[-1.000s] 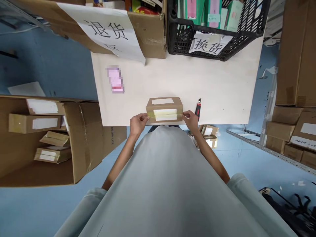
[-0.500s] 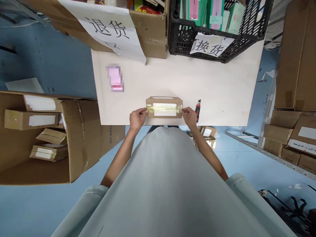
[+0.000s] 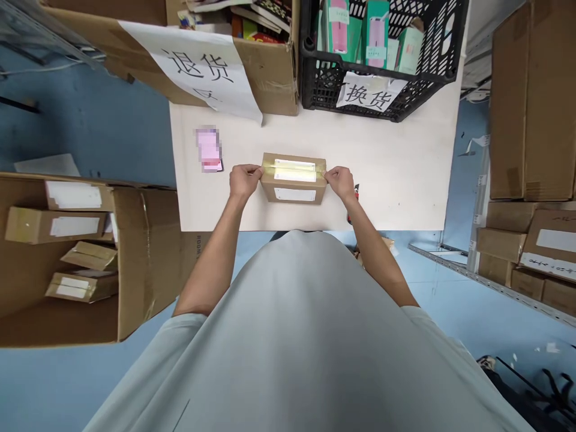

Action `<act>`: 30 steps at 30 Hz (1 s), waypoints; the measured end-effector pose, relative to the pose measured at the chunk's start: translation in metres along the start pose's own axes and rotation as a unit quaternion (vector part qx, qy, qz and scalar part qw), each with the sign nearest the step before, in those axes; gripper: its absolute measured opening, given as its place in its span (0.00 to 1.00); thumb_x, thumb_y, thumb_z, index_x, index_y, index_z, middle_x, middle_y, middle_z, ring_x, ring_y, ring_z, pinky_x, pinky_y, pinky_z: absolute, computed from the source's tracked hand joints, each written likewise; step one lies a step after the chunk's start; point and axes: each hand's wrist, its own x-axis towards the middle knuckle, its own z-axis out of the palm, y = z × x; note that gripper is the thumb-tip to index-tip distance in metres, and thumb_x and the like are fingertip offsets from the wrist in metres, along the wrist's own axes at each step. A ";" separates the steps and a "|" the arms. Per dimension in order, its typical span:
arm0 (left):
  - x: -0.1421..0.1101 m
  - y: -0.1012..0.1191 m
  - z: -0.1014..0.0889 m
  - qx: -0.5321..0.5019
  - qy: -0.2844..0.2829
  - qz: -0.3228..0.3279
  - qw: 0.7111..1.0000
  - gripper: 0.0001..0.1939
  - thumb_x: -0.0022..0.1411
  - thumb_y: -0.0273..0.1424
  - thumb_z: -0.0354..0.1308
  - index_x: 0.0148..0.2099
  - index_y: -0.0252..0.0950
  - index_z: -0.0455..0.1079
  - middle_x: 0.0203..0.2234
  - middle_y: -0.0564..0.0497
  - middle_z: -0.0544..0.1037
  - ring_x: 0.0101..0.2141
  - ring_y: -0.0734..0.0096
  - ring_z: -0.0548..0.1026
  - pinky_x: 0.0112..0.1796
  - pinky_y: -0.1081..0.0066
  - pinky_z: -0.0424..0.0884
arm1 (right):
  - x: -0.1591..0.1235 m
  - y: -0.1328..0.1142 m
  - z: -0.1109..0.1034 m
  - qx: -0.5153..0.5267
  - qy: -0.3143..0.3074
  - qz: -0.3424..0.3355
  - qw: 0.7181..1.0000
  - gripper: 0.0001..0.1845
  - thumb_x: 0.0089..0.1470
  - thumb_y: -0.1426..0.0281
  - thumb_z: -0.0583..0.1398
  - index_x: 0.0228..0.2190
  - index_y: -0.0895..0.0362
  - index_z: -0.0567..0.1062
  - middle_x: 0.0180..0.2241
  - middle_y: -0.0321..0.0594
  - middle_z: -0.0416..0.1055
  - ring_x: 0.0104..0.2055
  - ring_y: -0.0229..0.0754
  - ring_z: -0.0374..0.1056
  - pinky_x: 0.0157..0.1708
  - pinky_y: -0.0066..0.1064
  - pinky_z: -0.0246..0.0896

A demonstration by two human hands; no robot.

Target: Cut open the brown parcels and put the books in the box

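A small brown cardboard parcel [image 3: 293, 186] with white labels and a strip of clear tape over its top lies on the pale table [image 3: 396, 174]. My left hand [image 3: 243, 182] grips its left end with curled fingers. My right hand [image 3: 341, 182] grips its right end the same way. A red and black utility knife [image 3: 355, 195] lies just behind my right hand, mostly hidden by it.
A pink blurred item [image 3: 209, 149] lies left on the table. A cardboard box with a paper sign [image 3: 265, 72] and a black crate of green boxes [image 3: 382, 60] stand at the far edge. An open carton of parcels [image 3: 67, 252] sits left; stacked cartons [image 3: 526, 120] stand right.
Both hands have turned the parcel over away from me and shifted it farther onto the table; the taped face now points up. The knife is now partly covered by my right hand.
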 end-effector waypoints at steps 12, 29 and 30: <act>-0.115 -0.038 0.007 -0.091 0.057 -0.049 0.993 0.16 0.68 0.35 0.68 0.53 0.33 0.87 0.53 0.42 0.90 0.54 0.53 0.87 0.60 0.59 0.82 | -0.098 0.037 0.048 0.074 0.069 -0.001 0.995 0.23 0.68 0.45 0.63 0.38 0.51 0.80 0.44 0.47 0.87 0.49 0.52 0.83 0.56 0.44 0.80; -0.126 -0.064 -0.009 -0.134 0.026 -0.010 0.991 0.20 0.72 0.37 0.66 0.63 0.38 0.80 0.61 0.44 0.83 0.51 0.60 0.86 0.56 0.61 0.83 | -0.061 0.138 -0.006 -0.159 0.198 0.190 0.948 0.28 0.53 0.60 0.73 0.53 0.56 0.77 0.52 0.53 0.81 0.52 0.56 0.79 0.60 0.51 0.74; -0.126 -0.064 -0.010 -0.137 0.023 0.001 0.990 0.22 0.72 0.36 0.66 0.65 0.38 0.79 0.61 0.44 0.82 0.52 0.61 0.85 0.57 0.61 0.83 | -0.062 0.137 -0.003 -0.160 0.202 0.191 0.947 0.26 0.52 0.62 0.72 0.51 0.55 0.77 0.51 0.51 0.82 0.52 0.55 0.79 0.60 0.51 0.74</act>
